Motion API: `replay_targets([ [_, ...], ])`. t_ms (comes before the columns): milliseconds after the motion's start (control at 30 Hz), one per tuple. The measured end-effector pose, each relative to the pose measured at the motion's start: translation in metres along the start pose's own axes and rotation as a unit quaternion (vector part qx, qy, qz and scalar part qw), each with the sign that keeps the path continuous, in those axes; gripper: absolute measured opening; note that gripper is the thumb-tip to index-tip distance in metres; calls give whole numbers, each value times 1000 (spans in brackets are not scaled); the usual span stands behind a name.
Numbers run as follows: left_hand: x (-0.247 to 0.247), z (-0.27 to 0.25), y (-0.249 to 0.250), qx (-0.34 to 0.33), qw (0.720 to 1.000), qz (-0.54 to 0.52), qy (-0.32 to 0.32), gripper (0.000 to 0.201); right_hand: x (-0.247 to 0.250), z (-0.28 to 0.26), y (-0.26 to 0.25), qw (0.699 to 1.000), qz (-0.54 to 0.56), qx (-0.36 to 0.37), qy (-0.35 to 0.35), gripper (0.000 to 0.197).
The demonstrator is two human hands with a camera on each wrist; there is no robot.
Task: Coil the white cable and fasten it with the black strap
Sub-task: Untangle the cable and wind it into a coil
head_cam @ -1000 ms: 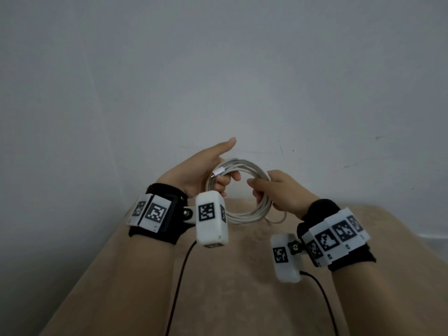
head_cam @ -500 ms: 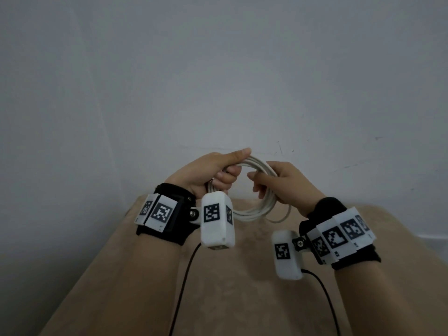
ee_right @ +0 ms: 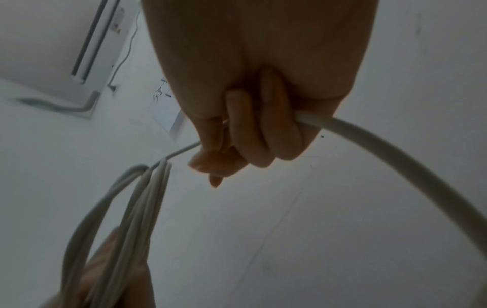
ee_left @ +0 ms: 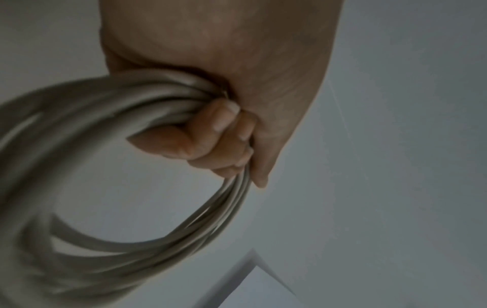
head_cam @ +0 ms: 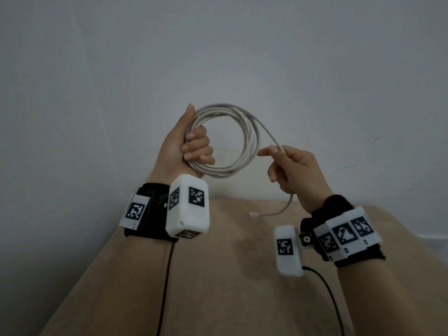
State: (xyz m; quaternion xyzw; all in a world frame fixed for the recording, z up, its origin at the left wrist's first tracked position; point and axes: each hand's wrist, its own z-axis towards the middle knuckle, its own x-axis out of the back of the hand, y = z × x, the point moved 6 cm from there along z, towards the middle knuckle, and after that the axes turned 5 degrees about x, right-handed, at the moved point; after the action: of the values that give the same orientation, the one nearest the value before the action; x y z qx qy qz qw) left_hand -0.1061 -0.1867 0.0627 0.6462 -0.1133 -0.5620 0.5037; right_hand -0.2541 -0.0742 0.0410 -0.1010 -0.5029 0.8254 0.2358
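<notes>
The white cable [head_cam: 247, 141] is wound into a round coil of several loops, held up in the air before a pale wall. My left hand [head_cam: 186, 144] grips the coil's left side, fingers curled round the bundle [ee_left: 168, 100]. A loose tail runs from the coil's top right down through my right hand [head_cam: 288, 166], whose fingers curl round it [ee_right: 342, 129]. Below that hand the tail hangs and ends in a small white plug [head_cam: 254, 215]. No black strap shows in any view.
A beige cloth-covered surface [head_cam: 230, 275] lies below both hands. A grey wall stands close behind and to the left. Thin black leads [head_cam: 167, 287] hang from the wrist cameras. The right wrist view shows a white fixture [ee_right: 87, 52] on the wall.
Both hands have risen. The right hand let go of the coil and drew away to the right along the loose tail; the left hand now closes fully round the coil.
</notes>
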Motion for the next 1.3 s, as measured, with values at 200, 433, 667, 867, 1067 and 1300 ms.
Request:
replay_targets([
  [200, -4, 4, -7, -34, 997, -36, 55, 63, -21, -4, 6, 996, -35, -40, -73, 32],
  [433, -8, 8, -15, -77, 991, -41, 99, 62, -24, -5, 8, 991, -5, -76, -113, 19],
  [667, -10, 13, -24, -85, 989, -82, 85, 61, -26, -1, 10, 987, 101, -54, -113, 34],
  [867, -11, 15, -28, -96, 988, -75, 96, 62, -28, -3, 2, 980, 153, -42, -123, 37],
  [1067, -13, 17, -33, -109, 986, -57, 113, 58, -24, -2, 6, 994, 81, -54, -54, 17],
  [1300, -13, 19, -38, -106, 986, -60, 116, 57, -25, -2, 7, 992, 106, -62, -39, 18],
])
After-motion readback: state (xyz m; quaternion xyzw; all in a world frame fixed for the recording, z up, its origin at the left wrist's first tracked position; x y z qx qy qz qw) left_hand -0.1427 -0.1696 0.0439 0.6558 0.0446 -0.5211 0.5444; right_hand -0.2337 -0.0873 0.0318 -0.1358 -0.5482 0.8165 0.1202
